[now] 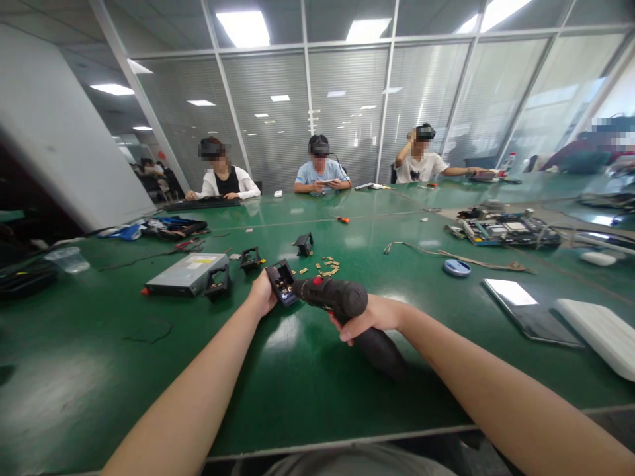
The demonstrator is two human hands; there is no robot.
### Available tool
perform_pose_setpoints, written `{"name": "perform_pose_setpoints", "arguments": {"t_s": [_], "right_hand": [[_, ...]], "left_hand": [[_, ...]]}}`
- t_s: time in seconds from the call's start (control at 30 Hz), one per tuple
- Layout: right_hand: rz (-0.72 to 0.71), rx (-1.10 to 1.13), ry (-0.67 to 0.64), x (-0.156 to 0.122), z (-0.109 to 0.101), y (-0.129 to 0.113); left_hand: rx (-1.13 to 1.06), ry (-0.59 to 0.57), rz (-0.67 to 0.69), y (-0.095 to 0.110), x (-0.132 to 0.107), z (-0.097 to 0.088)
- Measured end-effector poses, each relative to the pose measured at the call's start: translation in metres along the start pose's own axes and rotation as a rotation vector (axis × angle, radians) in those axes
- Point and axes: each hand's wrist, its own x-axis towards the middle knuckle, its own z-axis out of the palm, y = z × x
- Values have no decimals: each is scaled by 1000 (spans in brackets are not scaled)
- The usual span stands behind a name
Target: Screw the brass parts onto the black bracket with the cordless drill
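A wide green worktop (317, 396) fills the room-side of the view, running from the near edge to a glass partition at the back. Three people sit along its far side, each busy with something small in front of them, and a fourth sleeve shows at the far right edge.

On the right lie a white keyboard-like slab (598, 334) and, just beside it, a flat dark tablet (528, 307) with a bright reflection. Further back on that side sits a stripped circuit board assembly (506, 230), with a long tan cable (461, 258) curling toward a round blue disc (457, 267).

On the left rests a grey metal drive unit (186, 273), with a clear plastic cup (69, 259) well apart at the edge.

Near the middle, the right hand (370, 317) is clamped around the grip of a black electric screwdriver (347, 307), whose nose points left. The left hand (262, 294) is closed on a small black bracket part (282, 282), holding it raised just above the worktop with the screwdriver's tip meeting it.

Three similar black brackets (251, 259) stand behind the left hand, between the drive unit and the centre. Beside them lies a scatter of small gold-coloured pieces (327, 266), and beyond those a tiny orange-handled tool (342, 219)
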Motion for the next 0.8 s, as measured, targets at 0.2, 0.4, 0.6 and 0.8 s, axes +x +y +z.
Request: {"name": "perform_pose_setpoints", "arguments": {"t_s": [0.2, 0.4, 0.6, 0.8], "right_hand": [[-9, -8, -12, 0, 0, 1], [8, -4, -16, -1, 1, -4], [9, -7, -9, -2, 1, -7], [24, -12, -5, -2, 0, -6]], "left_hand": [[5, 2, -6, 0, -2, 2], [-26, -7, -5, 1, -3, 3], [-14, -32, 6, -1, 0, 1], [-24, -5, 7, -2, 6, -1]]}}
